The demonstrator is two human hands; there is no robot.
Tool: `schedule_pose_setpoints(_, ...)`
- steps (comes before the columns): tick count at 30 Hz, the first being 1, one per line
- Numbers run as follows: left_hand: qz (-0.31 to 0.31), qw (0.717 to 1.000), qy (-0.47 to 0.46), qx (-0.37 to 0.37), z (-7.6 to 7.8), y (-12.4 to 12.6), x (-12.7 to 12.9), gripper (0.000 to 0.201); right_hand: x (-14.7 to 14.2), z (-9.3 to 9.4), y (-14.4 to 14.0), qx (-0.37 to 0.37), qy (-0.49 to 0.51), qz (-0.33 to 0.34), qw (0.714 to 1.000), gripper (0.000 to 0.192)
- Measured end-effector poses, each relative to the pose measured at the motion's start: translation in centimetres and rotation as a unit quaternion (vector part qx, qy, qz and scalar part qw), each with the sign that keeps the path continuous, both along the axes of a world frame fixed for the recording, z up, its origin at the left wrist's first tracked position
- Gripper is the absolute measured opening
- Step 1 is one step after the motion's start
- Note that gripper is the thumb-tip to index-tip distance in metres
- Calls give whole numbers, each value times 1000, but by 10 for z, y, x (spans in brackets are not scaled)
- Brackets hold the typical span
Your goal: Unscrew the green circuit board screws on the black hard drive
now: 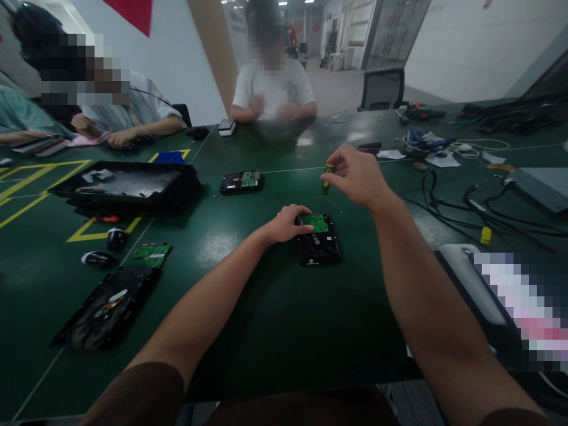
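Observation:
A black hard drive (318, 249) with a green circuit board (317, 222) at its far end lies flat on the table in front of me. My left hand (288, 223) grips the drive's left far edge, the thumb lying over the board. In my right hand (355, 174) a screwdriver (326, 182) with a yellow and black handle is pinched between thumb and fingers. Its thin shaft points down to the far edge of the drive; whether the tip sits in a screw is too small to tell. A few tiny screws (341, 209) lie just beyond the drive.
Another hard drive (242, 181) lies farther back. On the left are a black tray (128, 183), an opened drive casing (109, 310), a loose circuit board (152, 254) and two mice (116, 238). Black cables (448, 207) and a metal box (544, 186) lie right. People sit across the table.

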State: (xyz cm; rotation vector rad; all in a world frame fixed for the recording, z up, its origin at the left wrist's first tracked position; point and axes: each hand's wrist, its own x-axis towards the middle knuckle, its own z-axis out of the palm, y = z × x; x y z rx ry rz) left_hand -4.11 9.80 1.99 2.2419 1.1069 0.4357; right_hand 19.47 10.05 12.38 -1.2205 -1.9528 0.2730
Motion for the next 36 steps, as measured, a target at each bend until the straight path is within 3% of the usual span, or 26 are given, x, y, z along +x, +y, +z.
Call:
schedule_pose_setpoints(7, 2, 1000, 1, 5, -2, 1, 0, 56, 1, 3, -5, 7, -35, 34, 999, 22)
schedule_pose_setpoints(14, -1, 1000, -6, 7, -5, 3, 0, 57, -1, -2, 0, 3, 5, 0, 1000, 27)
schedule_pose_setpoints(20, 1, 1000, 1, 1, -4, 3, 0, 58, 0, -4, 1, 9, 14, 24, 1000, 17)
schedule_pose_setpoints(29, 3, 1000, 3, 1, 0, 0, 0, 55, 1, 1, -1, 4, 3, 11, 1000, 26)
schedule_pose_setpoints(36, 2, 1000, 1, 1, -1, 1, -1, 58, 1, -1, -2, -3, 7, 56, 998, 27)
